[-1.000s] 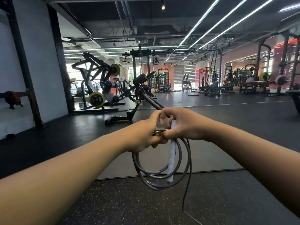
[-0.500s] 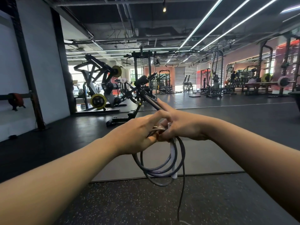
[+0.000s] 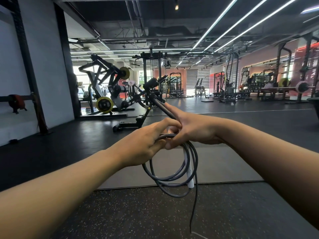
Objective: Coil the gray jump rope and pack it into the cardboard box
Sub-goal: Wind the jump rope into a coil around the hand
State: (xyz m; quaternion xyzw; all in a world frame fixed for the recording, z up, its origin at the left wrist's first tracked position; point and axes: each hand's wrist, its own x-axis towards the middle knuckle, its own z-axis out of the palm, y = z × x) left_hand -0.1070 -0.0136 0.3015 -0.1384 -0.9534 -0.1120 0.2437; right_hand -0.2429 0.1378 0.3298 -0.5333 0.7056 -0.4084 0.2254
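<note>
At chest height above the gym floor [image 3: 120, 213], both hands — left hand [image 3: 146, 144], right hand [image 3: 193, 131] — are closed around the gray jump rope [image 3: 172, 178] coils. Advice: gather the dangling tail into matching loops — box not visible.

You're in a commercial gym, big open hall. Plate-loaded machine [image 3: 105, 83] w/ yellow weight plates on your left, power racks [image 3: 174, 83] at the back, loaded barbell [image 3: 284, 87] on a rack at right. Black speckled rubber flooring [image 3: 138, 213] underfoot, w/ a grey mat [image 3: 224, 166] laid over it. Exposed ducts and long LED strip lights [image 3: 245, 19] overhead.
</note>
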